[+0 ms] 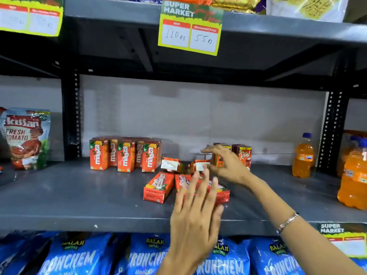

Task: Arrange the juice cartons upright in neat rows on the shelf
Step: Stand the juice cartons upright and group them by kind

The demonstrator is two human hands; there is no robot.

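Several orange Maaza juice cartons stand upright in rows at the shelf's back left. In the middle of the grey shelf, more Maaza cartons lie flat: one at the front, one partly under my left hand, and two toppled ones behind. Two dark Real cartons stand at the back right. My left hand hovers flat over the lying cartons with fingers spread. My right hand reaches in front of the Real cartons, fingers apart, holding nothing.
Orange soda bottles stand at the shelf's right. A Kissan tomato pouch sits at far left beyond the black upright. Blue wafer bags fill the shelf below. A price tag hangs from the shelf above.
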